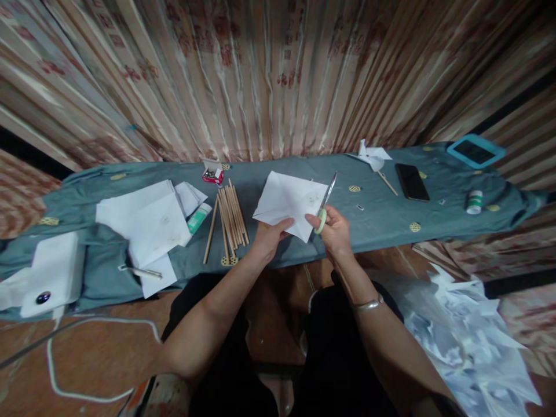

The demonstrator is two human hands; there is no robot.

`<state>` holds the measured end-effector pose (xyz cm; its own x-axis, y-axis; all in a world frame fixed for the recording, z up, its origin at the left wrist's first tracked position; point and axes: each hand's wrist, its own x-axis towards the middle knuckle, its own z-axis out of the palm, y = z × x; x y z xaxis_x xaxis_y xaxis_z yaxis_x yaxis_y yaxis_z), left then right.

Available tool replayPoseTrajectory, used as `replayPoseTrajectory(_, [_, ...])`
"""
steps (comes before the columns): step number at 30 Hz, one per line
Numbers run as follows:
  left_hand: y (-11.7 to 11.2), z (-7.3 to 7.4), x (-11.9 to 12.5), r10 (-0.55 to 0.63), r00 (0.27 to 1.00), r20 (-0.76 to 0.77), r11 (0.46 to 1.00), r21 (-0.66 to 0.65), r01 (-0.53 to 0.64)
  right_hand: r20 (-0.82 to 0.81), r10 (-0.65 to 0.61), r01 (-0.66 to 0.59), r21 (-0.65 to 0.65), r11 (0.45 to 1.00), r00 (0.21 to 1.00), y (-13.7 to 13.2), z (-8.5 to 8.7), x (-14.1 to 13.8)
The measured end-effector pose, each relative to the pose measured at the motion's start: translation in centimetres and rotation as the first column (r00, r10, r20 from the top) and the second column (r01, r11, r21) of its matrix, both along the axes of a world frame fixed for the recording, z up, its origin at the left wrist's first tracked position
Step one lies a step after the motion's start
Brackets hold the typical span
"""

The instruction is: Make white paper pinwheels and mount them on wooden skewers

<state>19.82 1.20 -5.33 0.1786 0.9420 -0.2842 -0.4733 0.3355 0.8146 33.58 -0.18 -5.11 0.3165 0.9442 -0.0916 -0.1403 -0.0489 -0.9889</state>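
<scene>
A white sheet of paper (286,197) with slits from its corners is held above the cloth-covered table. My left hand (270,236) pinches its lower edge, thumb on top. In my right hand (333,231) is a pair of scissors (325,202) with pale green handles, blades pointing up and away at the paper's right edge. The right thumb and fingers also lie against the paper's lower right corner. Left of the paper lie several thin wooden sticks (232,214) in a loose bundle. Behind them stands a small open red box (212,174) of metal pins.
White papers (152,217) and a green-and-white box (198,218) lie left, beyond them a white device (52,272) with a cable. To the right are a paper pinwheel (371,157) on a stick, a black phone (412,182), a glue-stick-like tube (474,202) and a blue-framed tablet (475,149). Paper scraps (469,341) fill a bag below.
</scene>
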Motion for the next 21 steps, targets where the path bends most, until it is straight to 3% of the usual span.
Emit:
replayPoseTrajectory(5, [1.2, -0.7, -0.4, 0.146, 0.989, -0.036, 0.988, 0.057, -0.144, 0.017, 0.098, -0.098, -0.022, 0.995, 0.995, -0.3, -0.7, -0.2])
replayPoseTrajectory(10, [2.7, -0.1, -1.5, 0.255, 0.967, -0.020, 0.960, 0.128, -0.251, 0.010, 0.281, -0.280, -0.048, 0.959, 0.960, -1.7, -1.0, 0.4])
replayPoseTrajectory(13, [3.5, 0.2, -2.2, 0.296, 0.955, -0.012, 0.948, 0.125, -0.293, -0.008, 0.437, -0.435, -0.097, 0.895, 0.900, -2.8, -0.5, 0.5])
replayPoseTrajectory(16, [4.0, 0.0, -2.5, 0.321, 0.947, -0.013, 0.943, 0.099, -0.319, -0.046, 0.586, -0.586, -0.150, 0.796, 0.809, -3.7, -0.2, 0.5])
replayPoseTrajectory(18, [4.2, -0.2, -2.4, 0.333, 0.943, -0.017, 0.939, 0.104, -0.329, -0.056, 0.643, -0.641, -0.186, 0.745, 0.764, -4.0, -0.2, 0.3])
replayPoseTrajectory(21, [4.2, -0.6, -2.1, 0.342, 0.940, -0.010, 0.933, 0.121, -0.338, -0.070, 0.660, -0.658, -0.216, 0.722, 0.748, -4.1, -0.4, 0.0])
